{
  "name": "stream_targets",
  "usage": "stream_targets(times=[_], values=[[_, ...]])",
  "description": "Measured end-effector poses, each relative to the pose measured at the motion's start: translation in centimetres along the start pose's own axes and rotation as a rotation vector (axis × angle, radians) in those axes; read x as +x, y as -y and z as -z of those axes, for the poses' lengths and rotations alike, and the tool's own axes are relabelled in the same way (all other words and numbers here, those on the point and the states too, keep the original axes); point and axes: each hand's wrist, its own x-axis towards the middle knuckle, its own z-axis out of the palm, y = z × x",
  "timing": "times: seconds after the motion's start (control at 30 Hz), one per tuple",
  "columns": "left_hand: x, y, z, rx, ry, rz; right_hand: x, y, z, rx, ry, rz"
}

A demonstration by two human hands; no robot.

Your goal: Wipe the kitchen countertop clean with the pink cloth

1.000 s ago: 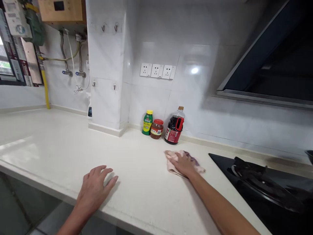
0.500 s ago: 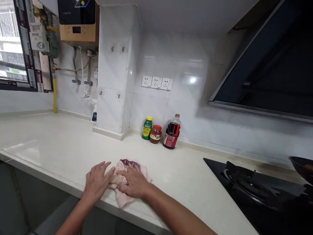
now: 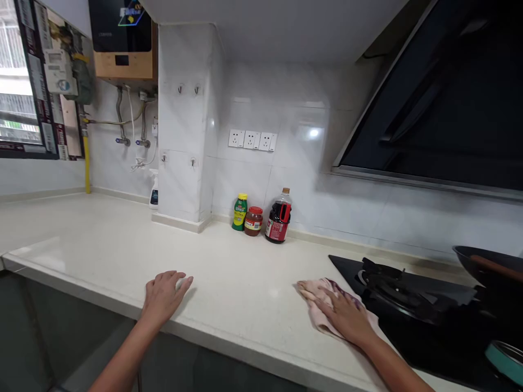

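My right hand [image 3: 345,317] presses down on a crumpled pale pink cloth [image 3: 321,316] with a dark purple patch and keeps hold of it. The cloth lies on the white countertop [image 3: 245,305], and its right part reaches the edge of the black gas stove [image 3: 341,265]. Part of the cloth is hidden beneath the palm. At the front of the counter, my left hand [image 3: 165,296] hovers over or rests lightly on the surface, fingers apart and holding nothing.
Against the wall stand a green bottle with a yellow cap [image 3: 239,212], a red-lidded jar [image 3: 253,221] and a large dark sauce bottle [image 3: 278,218]. A spray bottle [image 3: 153,190] is by the pillar. A black wok [image 3: 486,267] sits right, under the range hood [image 3: 449,109].
My right hand has slid the cloth from beside my left hand rightward to the stove's edge. My left hand has stayed nearly in place. The view has shifted slightly right.
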Motion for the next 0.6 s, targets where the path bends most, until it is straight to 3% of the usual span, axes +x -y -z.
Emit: stream_targets(times=[0.13, 0.2, 0.27, 0.33, 0.4, 0.5, 0.6], values=[[-0.1, -0.2, -0.1, 0.022, 0.003, -0.006, -5.0, -4.9, -2.8, -0.006, -0.008, -0.008], [-0.1, -0.4, -0.1, 0.022, 0.009, -0.031, -6.0, -5.0, -3.5, -0.003, 0.001, -0.076], [-0.1, -0.6, -0.2, 0.013, 0.020, -0.056, -5.6, -3.4, -3.3, -0.011, 0.030, -0.176], [0.0, -0.6, -0.2, -0.001, 0.027, -0.061, -4.3, -0.1, -2.3, -0.010, 0.079, -0.245], [0.0, -0.6, -0.2, -0.021, 0.026, -0.057, -2.7, 4.5, -0.9, 0.023, 0.132, -0.229], [0.1, -0.3, -0.2, -0.063, 0.033, -0.055, -1.4, 12.8, 1.2, 0.120, 0.182, -0.052], [0.3, 0.0, -0.2, -0.093, 0.042, -0.038, -2.0, 21.0, 2.6, 0.260, 0.221, 0.224]])
